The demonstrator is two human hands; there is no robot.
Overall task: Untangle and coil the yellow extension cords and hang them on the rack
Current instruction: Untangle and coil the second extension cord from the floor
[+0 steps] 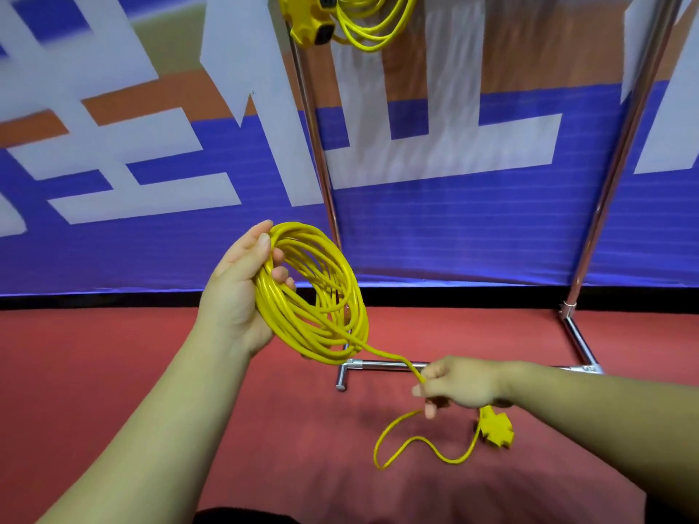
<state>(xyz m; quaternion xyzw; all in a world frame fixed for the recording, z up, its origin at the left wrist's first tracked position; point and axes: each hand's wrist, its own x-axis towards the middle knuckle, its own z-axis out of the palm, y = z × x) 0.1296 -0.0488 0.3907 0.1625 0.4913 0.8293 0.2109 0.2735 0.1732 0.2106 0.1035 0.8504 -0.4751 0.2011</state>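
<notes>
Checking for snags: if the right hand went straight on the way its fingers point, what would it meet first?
Probably the rack's foot, leftward of the right hand pinching the yellow cord; depth is unclear, so it may pass above it.

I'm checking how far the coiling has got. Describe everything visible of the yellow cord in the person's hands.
The yellow extension cord is thin, glossy and plastic-sheathed. Most is wound into a round, many-looped coil gripped by the left hand. One strand runs down to the right hand, which pinches it; the slack tail curves on to a yellow socket block below that hand.
</notes>
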